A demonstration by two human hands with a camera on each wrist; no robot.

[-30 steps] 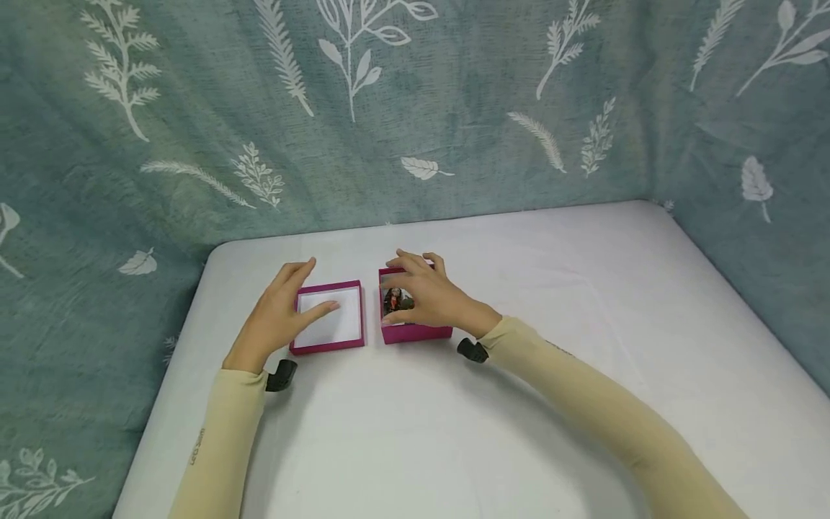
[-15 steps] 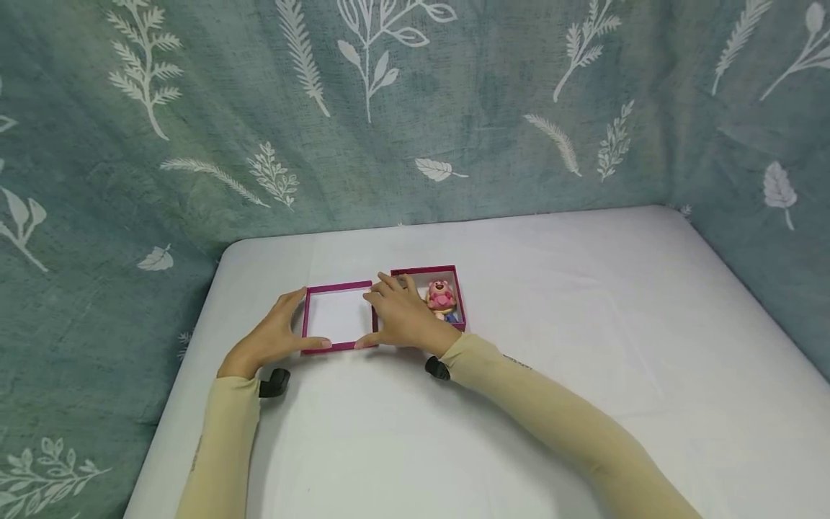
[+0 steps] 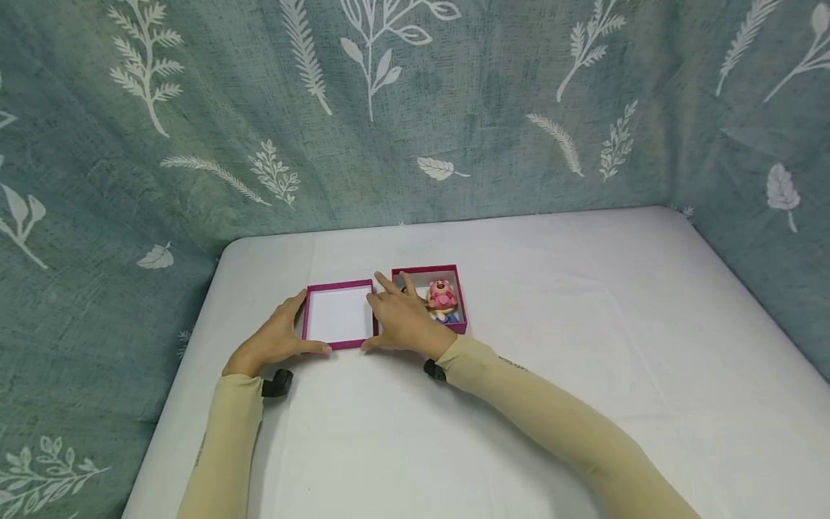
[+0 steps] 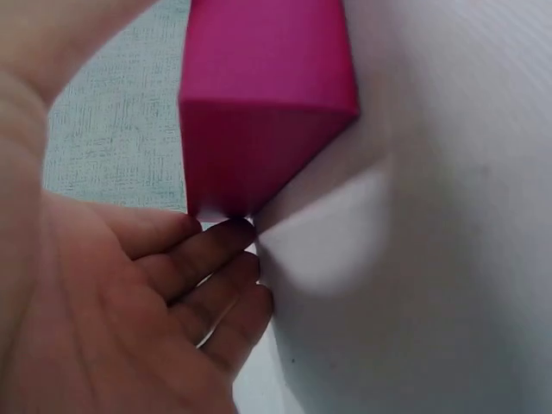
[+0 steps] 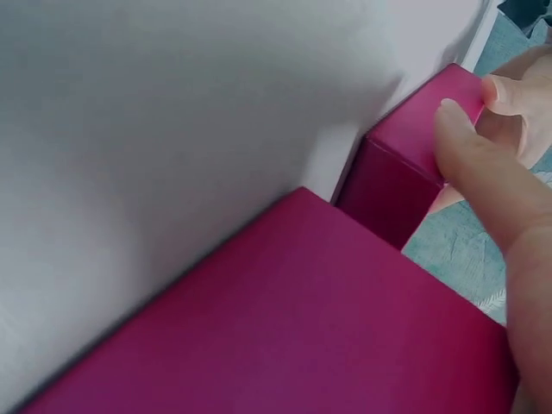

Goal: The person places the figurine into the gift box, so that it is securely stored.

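A shallow magenta box lid (image 3: 340, 313) with a white inside lies hollow side up on the table. My left hand (image 3: 275, 339) grips its left end, fingertips at the far left corner, thumb along the near side. From the right, my right hand (image 3: 405, 317) holds the lid's other end, its thumb on the near wall (image 5: 405, 138). Just right of the lid stands a magenta box (image 3: 424, 269), partly under my right hand. Inside it a pink bear figurine (image 3: 442, 297) shows; the hand hides most of the box's left half.
A white cloth covers the table (image 3: 551, 346), whose far edge runs along a green leaf-patterned curtain (image 3: 480, 86). Black wrist cameras (image 3: 277, 383) sit under both wrists.
My right hand has moved left from over the box to the lid's right end. My left hand has come down onto the lid's left end. In the last half second little has changed.
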